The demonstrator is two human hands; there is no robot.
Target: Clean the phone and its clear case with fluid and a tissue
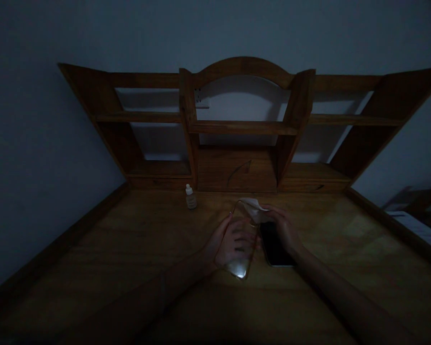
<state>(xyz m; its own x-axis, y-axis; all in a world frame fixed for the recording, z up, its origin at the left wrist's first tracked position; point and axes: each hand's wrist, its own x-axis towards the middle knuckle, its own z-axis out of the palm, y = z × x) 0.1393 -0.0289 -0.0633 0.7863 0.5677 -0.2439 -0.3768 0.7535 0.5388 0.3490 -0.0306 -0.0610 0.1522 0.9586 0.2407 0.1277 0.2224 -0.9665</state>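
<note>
1. The left hand [233, 244] held a clear phone case [241, 239] above the wooden desk [129, 249], fingers curled around it.
2. The right hand [282, 230] pinched a pale cloth [254, 207] against the case's top end.
3. A dark phone [275, 244] lay flat just beside the case, under the right hand.
4. A small bottle [190, 197] stood upright near the shelf unit [237, 124].

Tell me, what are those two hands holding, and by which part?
The left hand holds a clear phone case, apparently from underneath. The right hand pinches a pale cloth against the case's far end.
</note>
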